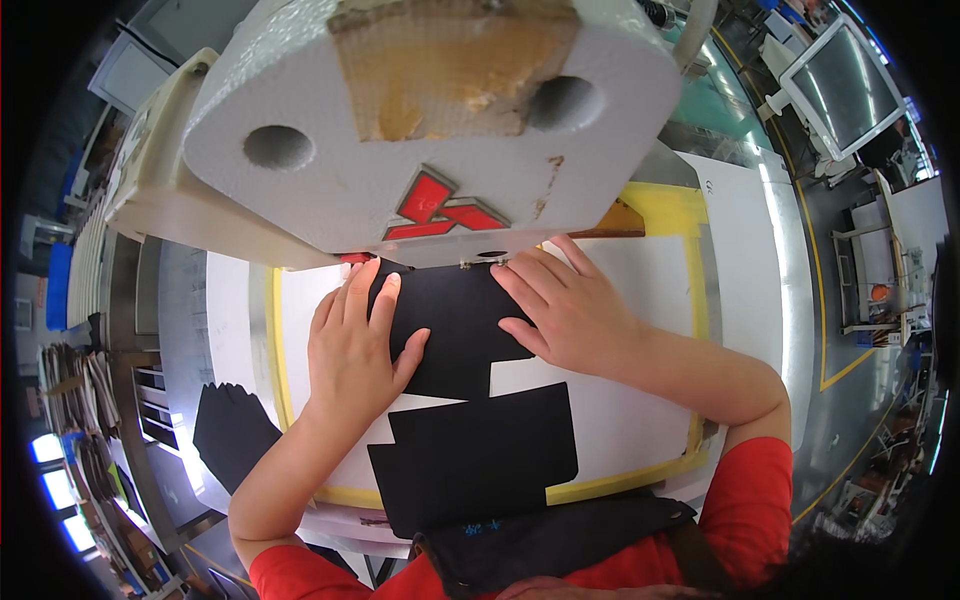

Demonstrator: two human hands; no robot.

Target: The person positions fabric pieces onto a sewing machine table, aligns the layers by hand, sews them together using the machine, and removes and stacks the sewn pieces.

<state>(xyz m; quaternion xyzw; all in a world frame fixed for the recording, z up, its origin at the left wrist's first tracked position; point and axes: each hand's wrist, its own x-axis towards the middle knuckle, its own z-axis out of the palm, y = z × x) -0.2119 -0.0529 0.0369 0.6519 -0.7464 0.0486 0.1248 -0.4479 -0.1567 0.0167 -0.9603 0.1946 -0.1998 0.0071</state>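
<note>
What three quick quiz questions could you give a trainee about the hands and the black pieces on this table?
1. True or false: both hands lie flat on the same black piece.
2. Which lies nearer the person? A) the black piece under the hands B) the second black piece
3. Fill in: the white work surface has a ___ border.

Key:
1. True. The left hand and right hand both press on the upper black piece, just below the white foam block.
2. B. The second black piece lies untouched by the near edge.
3. Yellow: see the yellow border around the white work surface.
</note>
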